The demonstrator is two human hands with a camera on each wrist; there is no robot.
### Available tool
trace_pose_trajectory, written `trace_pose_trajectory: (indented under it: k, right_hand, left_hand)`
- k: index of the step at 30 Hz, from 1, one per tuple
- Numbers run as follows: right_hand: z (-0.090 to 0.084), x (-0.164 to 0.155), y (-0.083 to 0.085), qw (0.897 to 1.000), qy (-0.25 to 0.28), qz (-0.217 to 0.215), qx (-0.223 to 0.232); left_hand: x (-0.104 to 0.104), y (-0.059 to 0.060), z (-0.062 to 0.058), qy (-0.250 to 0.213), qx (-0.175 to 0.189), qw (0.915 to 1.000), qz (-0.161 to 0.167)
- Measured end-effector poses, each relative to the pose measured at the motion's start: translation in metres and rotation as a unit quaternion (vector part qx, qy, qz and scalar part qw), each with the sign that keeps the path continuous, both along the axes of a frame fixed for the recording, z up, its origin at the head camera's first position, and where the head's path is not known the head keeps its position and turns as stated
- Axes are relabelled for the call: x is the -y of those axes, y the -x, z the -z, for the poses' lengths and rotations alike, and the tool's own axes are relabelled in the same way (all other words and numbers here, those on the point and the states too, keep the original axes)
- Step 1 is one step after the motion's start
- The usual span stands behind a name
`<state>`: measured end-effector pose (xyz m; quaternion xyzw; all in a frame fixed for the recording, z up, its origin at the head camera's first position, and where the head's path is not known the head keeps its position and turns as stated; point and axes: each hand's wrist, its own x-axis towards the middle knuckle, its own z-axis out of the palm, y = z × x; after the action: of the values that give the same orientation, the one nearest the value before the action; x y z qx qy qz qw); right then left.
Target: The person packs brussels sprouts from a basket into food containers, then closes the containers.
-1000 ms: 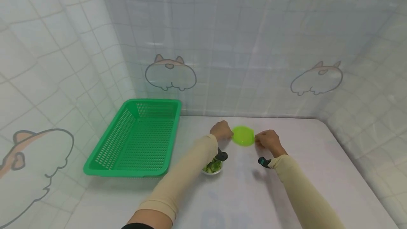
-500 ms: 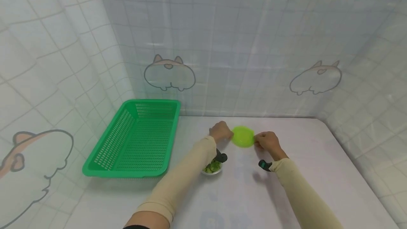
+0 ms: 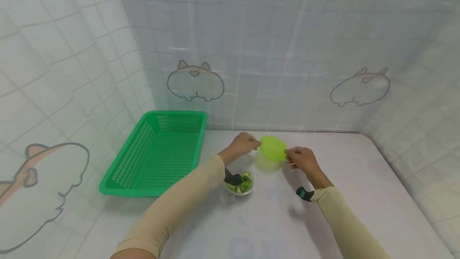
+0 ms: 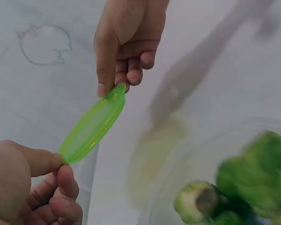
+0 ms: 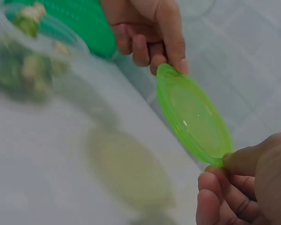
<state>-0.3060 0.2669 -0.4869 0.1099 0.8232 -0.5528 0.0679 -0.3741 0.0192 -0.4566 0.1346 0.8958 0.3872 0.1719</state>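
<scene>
A translucent lime-green lid (image 3: 272,148) hangs in the air above the table (image 3: 359,179), held by its rim between two hands and tilted — its shadow falls as a pale green patch on the table surface just below. The left hand (image 3: 244,144) pinches the lid's left edge between thumb and curled fingers; the left wrist view shows the lid (image 4: 92,124) almost edge-on, thumb pressed on top of the rim. The right hand (image 3: 301,159) pinches the opposite edge in the same way, thumb above and curled fingers beneath, as the right wrist view shows with the lid (image 5: 195,116) seen slanting down toward it.

Near the lid, on the side towards the person and under the left forearm, stands a small clear bowl (image 3: 240,183) on the table, filled with green vegetable pieces that look like sprouts (image 3: 245,182). Both arms wear beige sleeves (image 3: 179,207).

Farther left on the table lies a green perforated basket (image 3: 158,153), well apart from the lid. A pale tiled curtain (image 3: 287,59) printed with cartoon animals hangs behind and at both sides of the table.
</scene>
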Motion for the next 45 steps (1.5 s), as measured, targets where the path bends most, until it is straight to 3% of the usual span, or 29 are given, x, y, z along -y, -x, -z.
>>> trace_pose_trajectory:
  k: [7, 13, 18, 25, 30, 35, 45]
  right_hand:
    - [-0.015, 0.029, -0.022, 0.999, 0.028, -0.022, -0.001]
    - [-0.018, 0.06, -0.045, 0.997, 0.061, -0.038, 0.01]
    - [-0.012, 0.082, -0.061, 0.996, 0.064, -0.058, 0.014]
    - [0.003, 0.1, -0.075, 0.997, 0.046, -0.057, 0.026]
    - [0.015, 0.111, -0.077, 0.998, 0.034, -0.057, 0.02]
    - [0.02, 0.119, -0.077, 0.999, 0.018, -0.05, -0.006]
    - [0.025, 0.125, -0.075, 0.999, -0.005, -0.038, -0.025]
  left_hand:
    - [0.034, -0.03, -0.011, -0.026, 0.006, 0.9995, -0.017]
    - [0.061, -0.068, -0.013, -0.054, 0.006, 0.9958, -0.074]
    - [0.077, -0.096, -0.005, -0.079, -0.011, 0.9874, -0.136]
    - [0.086, -0.125, 0.017, -0.111, -0.032, 0.9767, -0.181]
    - [0.092, -0.133, 0.036, -0.127, -0.03, 0.9686, -0.212]
    - [0.094, -0.129, 0.049, -0.15, -0.037, 0.9649, -0.213]
    - [0.092, -0.124, 0.061, -0.188, 0.003, 0.961, -0.203]
